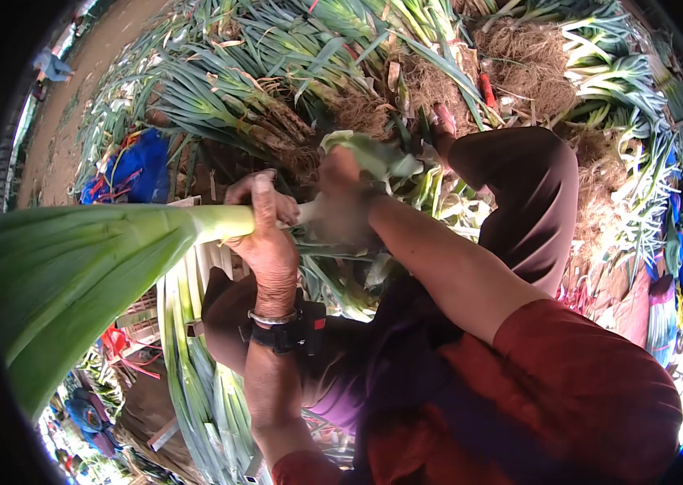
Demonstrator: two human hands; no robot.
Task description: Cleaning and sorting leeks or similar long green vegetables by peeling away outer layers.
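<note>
A big leek point(99, 234) lies across the left of the view, its broad green leaves fanned toward the left rim. My left hand point(264, 222) is wrapped round its pale shank, and that wrist carries a bangle and a black strap with a small device. Just beyond the leek's white end is my right hand point(341, 170), smeared by motion. A loose pale-green leaf piece point(374, 153) trails from its fingers, which look closed on it. The leek's root end is blurred behind my right wrist.
Bundled leeks point(236, 109) with brown roots point(527, 69) are heaped ahead and to the right. More long leeks point(196, 372) lie beside my left knee. A blue bag point(138, 170) sits at the left, red ties point(117, 341) below it. My bent right knee point(531, 162) rises at right.
</note>
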